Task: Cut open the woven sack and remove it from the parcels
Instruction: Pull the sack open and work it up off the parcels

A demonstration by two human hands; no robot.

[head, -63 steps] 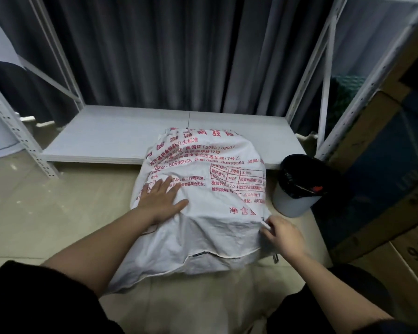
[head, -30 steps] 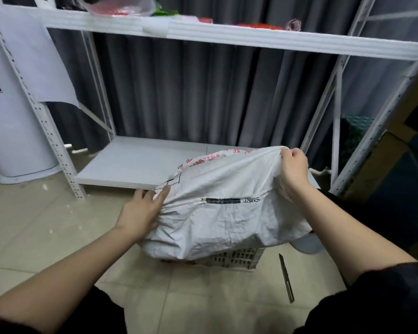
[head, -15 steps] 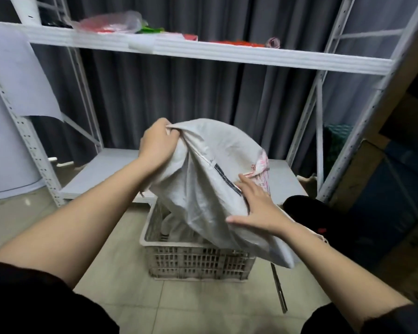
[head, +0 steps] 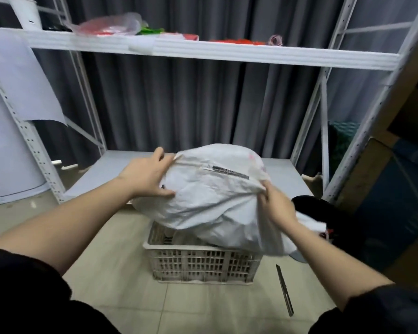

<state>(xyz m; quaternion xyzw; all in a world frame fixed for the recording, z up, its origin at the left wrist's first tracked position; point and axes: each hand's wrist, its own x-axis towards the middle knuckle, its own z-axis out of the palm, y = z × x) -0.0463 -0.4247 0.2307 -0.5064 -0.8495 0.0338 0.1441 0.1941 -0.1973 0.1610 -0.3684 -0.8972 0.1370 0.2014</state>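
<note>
- the woven sack (head: pixel 210 196) is bunched up in the air just above the slotted plastic crate (head: pixel 200 265), its lower folds hanging over the crate's right rim.
- the left hand (head: pixel 146 175) grips the sack's upper left edge above the crate, thumb underneath, fingers curled over the fabric.
- the right hand (head: pixel 276 204) pinches a gathered fold at the sack's right side.
- a knife (head: pixel 284 290) lies on the floor tiles right of the crate.
- a black bin (head: pixel 323 213) stands right of the crate.
</note>
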